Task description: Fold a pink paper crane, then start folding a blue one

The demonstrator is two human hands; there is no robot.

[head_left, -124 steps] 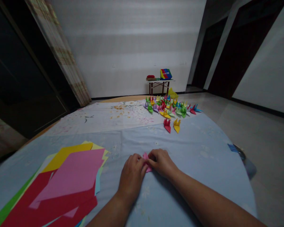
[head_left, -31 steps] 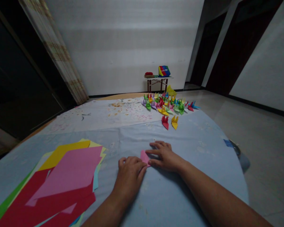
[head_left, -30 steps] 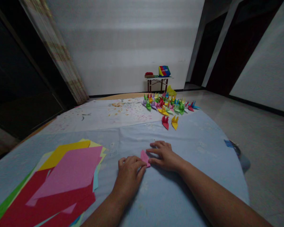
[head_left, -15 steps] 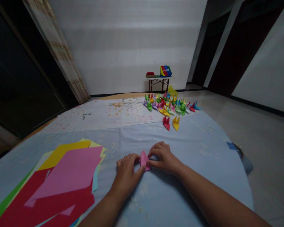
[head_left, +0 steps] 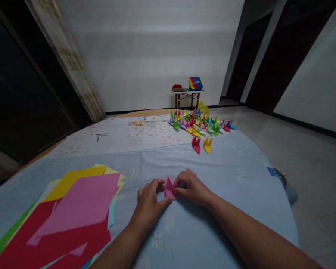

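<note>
A small piece of folded pink paper [head_left: 170,189] lies on the blue floral tablecloth, between my two hands. My left hand [head_left: 151,196] is on its left side, thumb at the near edge and fingers curled at the left edge, steadying it. On the other side my right hand [head_left: 192,188] pinches the right flap between thumb and index finger. Beyond my hands stand a red paper crane [head_left: 196,145] and a yellow paper crane [head_left: 208,145], side by side. Whatever part of the flap lies inside the right pinch is hidden.
A stack of coloured paper sheets [head_left: 81,201] covers the table's left side. Many folded cranes [head_left: 198,121] crowd the far right edge. Against the wall, a small table [head_left: 189,92] bears a multicoloured box [head_left: 195,83]. A curtain [head_left: 72,67] hangs at left.
The right-hand flap of the pink paper has opened a little to the right, showing more of its inner face. My right hand has shifted slightly; the left stays almost in place.
</note>
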